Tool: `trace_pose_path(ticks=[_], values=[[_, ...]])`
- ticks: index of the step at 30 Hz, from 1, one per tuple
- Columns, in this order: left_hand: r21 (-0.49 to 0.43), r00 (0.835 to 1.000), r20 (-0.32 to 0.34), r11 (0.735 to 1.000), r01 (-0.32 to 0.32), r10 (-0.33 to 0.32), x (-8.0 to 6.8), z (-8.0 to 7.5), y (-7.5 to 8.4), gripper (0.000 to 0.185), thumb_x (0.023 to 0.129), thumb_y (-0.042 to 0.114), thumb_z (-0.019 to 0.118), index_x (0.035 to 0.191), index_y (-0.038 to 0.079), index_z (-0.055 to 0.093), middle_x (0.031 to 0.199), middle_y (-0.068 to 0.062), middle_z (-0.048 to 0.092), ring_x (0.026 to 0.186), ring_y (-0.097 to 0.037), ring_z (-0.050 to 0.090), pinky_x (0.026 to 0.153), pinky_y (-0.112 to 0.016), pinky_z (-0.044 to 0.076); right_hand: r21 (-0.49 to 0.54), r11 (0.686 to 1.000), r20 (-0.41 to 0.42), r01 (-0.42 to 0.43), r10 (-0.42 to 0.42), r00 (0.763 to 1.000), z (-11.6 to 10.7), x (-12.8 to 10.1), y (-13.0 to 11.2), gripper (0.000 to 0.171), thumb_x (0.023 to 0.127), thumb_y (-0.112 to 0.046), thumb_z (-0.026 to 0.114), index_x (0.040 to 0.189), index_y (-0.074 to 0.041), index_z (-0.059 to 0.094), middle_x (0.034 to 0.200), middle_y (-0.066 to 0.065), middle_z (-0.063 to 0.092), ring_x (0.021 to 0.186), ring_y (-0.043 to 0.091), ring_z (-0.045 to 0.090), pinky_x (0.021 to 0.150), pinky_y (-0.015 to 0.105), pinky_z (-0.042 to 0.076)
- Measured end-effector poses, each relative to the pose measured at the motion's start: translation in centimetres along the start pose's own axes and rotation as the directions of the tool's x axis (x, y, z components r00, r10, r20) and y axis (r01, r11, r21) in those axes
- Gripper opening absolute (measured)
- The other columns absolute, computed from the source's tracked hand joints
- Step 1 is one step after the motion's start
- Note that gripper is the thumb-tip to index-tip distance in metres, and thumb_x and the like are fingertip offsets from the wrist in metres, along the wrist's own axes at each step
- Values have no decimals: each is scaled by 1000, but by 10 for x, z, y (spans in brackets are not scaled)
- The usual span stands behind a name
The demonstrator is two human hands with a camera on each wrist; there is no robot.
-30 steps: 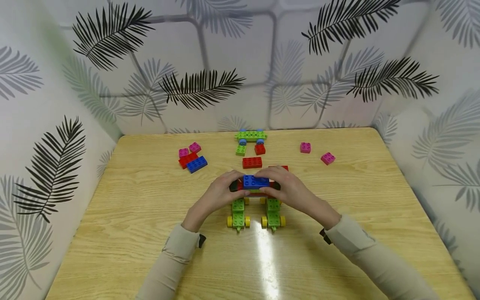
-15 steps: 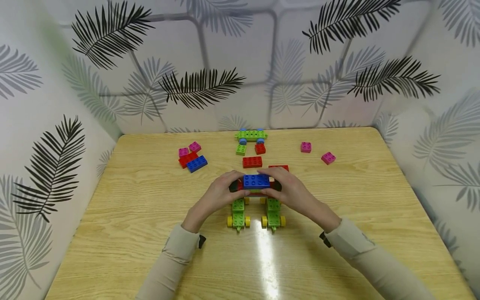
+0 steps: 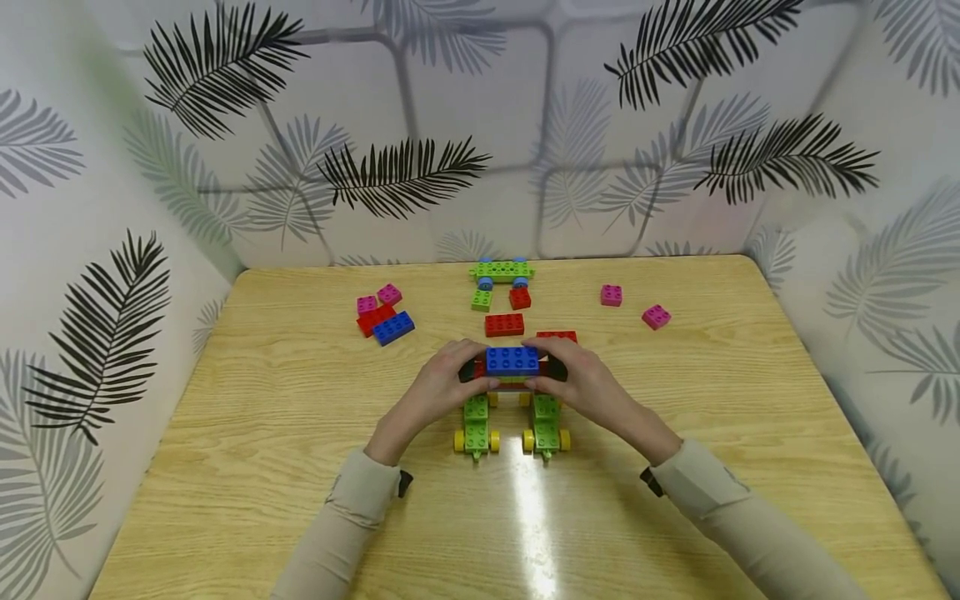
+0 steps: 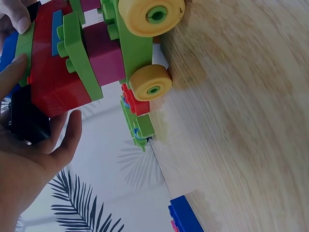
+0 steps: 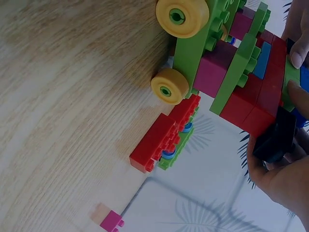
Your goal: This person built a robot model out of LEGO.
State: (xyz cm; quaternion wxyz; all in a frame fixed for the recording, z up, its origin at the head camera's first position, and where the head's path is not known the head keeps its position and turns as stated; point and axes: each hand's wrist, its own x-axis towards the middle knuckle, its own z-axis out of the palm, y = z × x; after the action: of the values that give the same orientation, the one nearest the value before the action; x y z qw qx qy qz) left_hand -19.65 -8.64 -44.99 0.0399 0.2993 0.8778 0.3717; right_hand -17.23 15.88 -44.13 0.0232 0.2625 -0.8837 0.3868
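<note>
Blue eight-stud brick: topmost, over a lime-green layer and red bricks, above two yellow-wheeled green bases.
Left hand: thumb and fingers pinching its left end.
Right hand: pinching the right end likewise.
Step in hand: apparently seating the blue brick.
Next move: likely calls for level downward pressure, then checking for gaps.

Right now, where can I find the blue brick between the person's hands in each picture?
Head: the blue brick is slightly below and right of centre, between the left hand and right hand.
Left wrist: the blue brick shows partly, at the left edge, upper half.
Right wrist: the blue brick shows partly, at the right edge, upper half.
Shared landmark: yellow wheels.
</note>
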Motion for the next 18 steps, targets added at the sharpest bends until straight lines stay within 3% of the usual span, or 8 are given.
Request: trace_pose_path(ticks=[18], values=[[-24,998,42,999,42,-41,0,-3,0,45,90,33,68,128,10,58,118,-4,60,107,-21,52,92,-41,46,22,1000,-19,-1,2,1000,1,1,4,49,83,-13,76,129,-7,59,119,10,64,107,28,59,90,47,49]])
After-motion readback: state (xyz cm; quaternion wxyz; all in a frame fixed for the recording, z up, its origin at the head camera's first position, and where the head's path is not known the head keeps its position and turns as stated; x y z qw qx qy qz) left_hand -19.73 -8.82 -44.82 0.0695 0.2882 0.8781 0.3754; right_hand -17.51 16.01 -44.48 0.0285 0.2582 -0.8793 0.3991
